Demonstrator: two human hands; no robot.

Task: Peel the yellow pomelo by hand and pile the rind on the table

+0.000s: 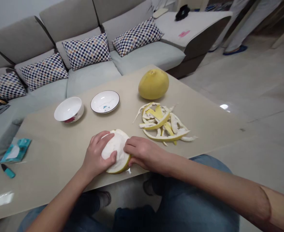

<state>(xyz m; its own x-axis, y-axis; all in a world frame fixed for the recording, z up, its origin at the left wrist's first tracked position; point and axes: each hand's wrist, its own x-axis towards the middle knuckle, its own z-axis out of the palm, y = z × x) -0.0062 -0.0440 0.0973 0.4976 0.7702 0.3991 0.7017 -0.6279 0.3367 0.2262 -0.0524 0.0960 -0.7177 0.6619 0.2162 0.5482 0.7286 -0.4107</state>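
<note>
A partly peeled pomelo rests at the table's near edge, white pith on top and yellow-green rind along its lower rim. Around its left side wraps my left hand, thumb and fingers pressed on the pith. My right hand is closed at the pomelo's right edge, fingers and thumb pinching the rind there; the fingertips are partly hidden. Just beyond my right hand lies a heap of peel strips, yellow outside and white inside. Behind the heap stands a whole yellow pomelo.
A white bowl and a dark-rimmed plate stand on the table. At the left lie a teal packet and a small teal-handled knife. A grey sofa runs behind. Another person's legs show at upper right.
</note>
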